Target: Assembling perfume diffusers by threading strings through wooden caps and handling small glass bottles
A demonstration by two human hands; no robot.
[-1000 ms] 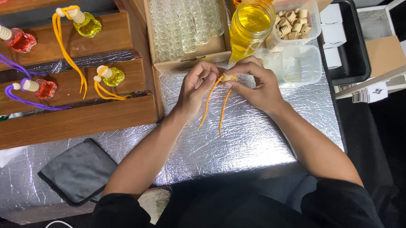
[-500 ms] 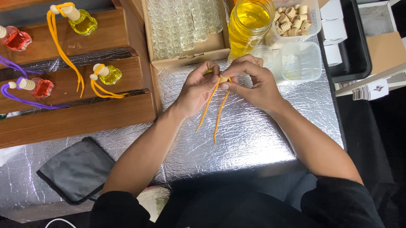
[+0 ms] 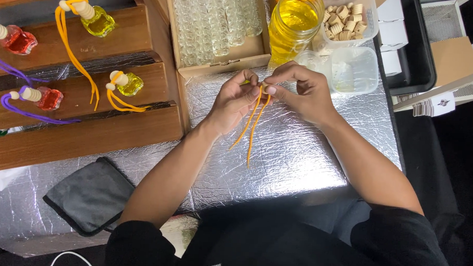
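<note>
My left hand (image 3: 236, 100) and my right hand (image 3: 301, 92) meet fingertip to fingertip above the silver foil table top (image 3: 298, 156). Between them they pinch an orange cord (image 3: 252, 123), whose two loose ends hang down toward me. Something small is hidden between my fingers where the cord starts. A jar of yellow liquid (image 3: 294, 20) stands just beyond my right hand.
A cardboard box of small clear glass bottles (image 3: 215, 23) sits behind my left hand. A tub of wooden caps (image 3: 348, 20) and a clear plastic tub (image 3: 354, 70) stand at the right. Wooden steps (image 3: 80, 98) at left hold filled bottles with orange and purple cords. A dark cloth (image 3: 90, 195) lies front left.
Both hands stay together on the cord with only small finger movements. The hanging cord ends have swung slightly.
</note>
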